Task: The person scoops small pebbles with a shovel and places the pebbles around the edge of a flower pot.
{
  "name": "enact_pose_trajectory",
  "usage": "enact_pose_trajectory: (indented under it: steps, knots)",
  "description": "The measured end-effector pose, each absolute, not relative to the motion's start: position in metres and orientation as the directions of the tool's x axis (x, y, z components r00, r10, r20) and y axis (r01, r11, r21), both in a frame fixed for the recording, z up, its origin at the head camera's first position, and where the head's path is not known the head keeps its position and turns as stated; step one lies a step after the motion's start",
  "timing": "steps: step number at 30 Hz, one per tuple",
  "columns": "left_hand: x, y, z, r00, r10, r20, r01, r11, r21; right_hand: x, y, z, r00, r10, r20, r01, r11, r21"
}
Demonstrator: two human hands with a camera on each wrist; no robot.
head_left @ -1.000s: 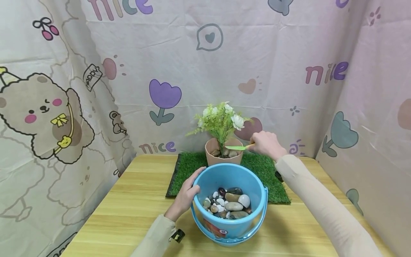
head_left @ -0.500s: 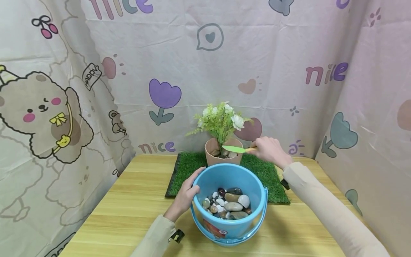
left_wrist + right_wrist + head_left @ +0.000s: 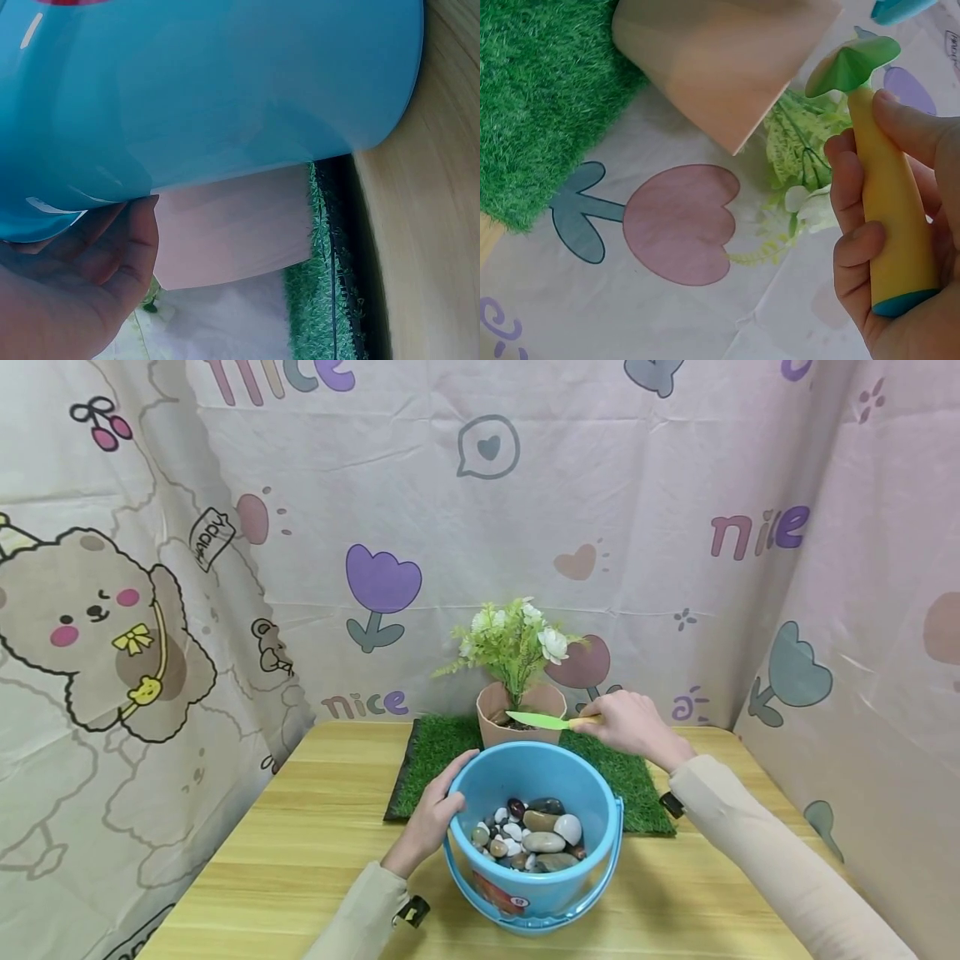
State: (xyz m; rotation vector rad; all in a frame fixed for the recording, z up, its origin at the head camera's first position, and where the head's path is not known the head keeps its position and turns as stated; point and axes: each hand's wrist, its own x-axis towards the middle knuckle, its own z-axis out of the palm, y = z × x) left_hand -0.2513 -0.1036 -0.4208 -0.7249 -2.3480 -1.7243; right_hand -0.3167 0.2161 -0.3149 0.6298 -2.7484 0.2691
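My left hand (image 3: pixel 422 825) grips the left rim of a light blue bucket (image 3: pixel 558 902), thumb inside and fingers outside. Mixed stones (image 3: pixel 543 842), white, brown and dark, lie at its bottom. Behind the bucket stands a pink flowerpot (image 3: pixel 521 737) with a plant (image 3: pixel 517 652) of green leaves and white flowers. My right hand (image 3: pixel 636 723) holds a small trowel (image 3: pixel 538 720) by its yellow handle. The green blade spans the near part of the pot's mouth, pointing left. In the right wrist view, my fingers wrap round the handle (image 3: pixel 896 217). The blade partly hides what is in the pot.
Under the pot lies a green artificial grass mat (image 3: pixel 645 802) on a wooden table (image 3: pixel 300 827). A printed cloth (image 3: pixel 630 485) hangs close behind the pot and on both sides. The bucket's handle (image 3: pixel 600 893) hangs down in front.
The right hand has come down and slightly towards me. The trowel's blade has moved left and lower, to the near side of the pot's mouth. The left hand keeps its hold on the bucket.
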Motion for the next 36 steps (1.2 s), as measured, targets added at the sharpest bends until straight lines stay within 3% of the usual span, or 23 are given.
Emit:
enact_pose_trajectory:
  steps: [19, 36]
  knots:
    - [-0.251, -0.104, -0.421, -0.879, 0.295, 0.376, 0.447, 0.231, 0.864, -0.278, 0.227, -0.311, -0.821, -0.423, 0.384, -0.535, 0.804, -0.258]
    - [-0.251, -0.104, -0.42, -0.876, 0.306, 0.373, 0.447, 0.226, 0.865, -0.268, 0.22, -0.309, -0.759, -0.536, 0.369, -0.623, 0.763, -0.174]
